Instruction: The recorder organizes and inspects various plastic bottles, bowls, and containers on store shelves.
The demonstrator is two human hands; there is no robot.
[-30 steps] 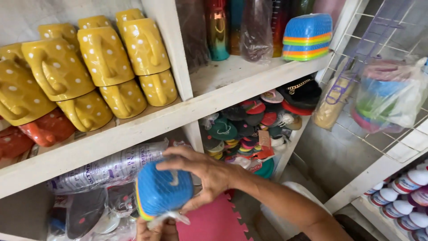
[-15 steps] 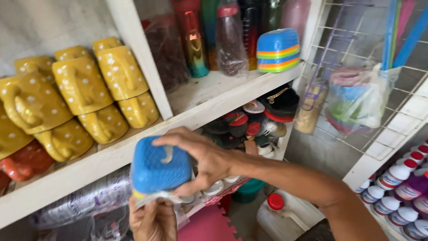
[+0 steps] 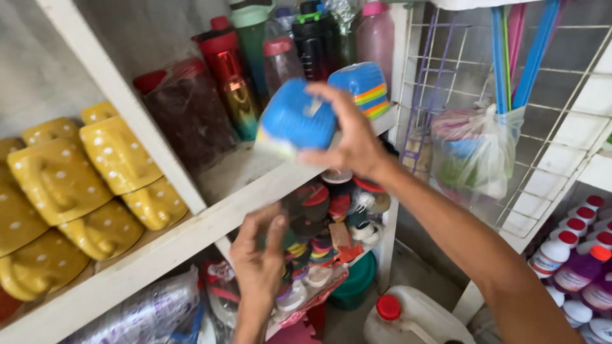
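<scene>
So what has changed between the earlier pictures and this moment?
The right hand has lifted the blue container stack from below the shelf up to the shelf board, near the other striped stack. The left hand, which earlier touched it from below, has let go and hangs open underneath. The yellow mugs and bottles have not moved.

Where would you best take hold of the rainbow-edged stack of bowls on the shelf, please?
Grip the stack of bowls across its blue domed top, coming from the front. It sits upside down at the shelf edge, with bottles close behind it.
</scene>
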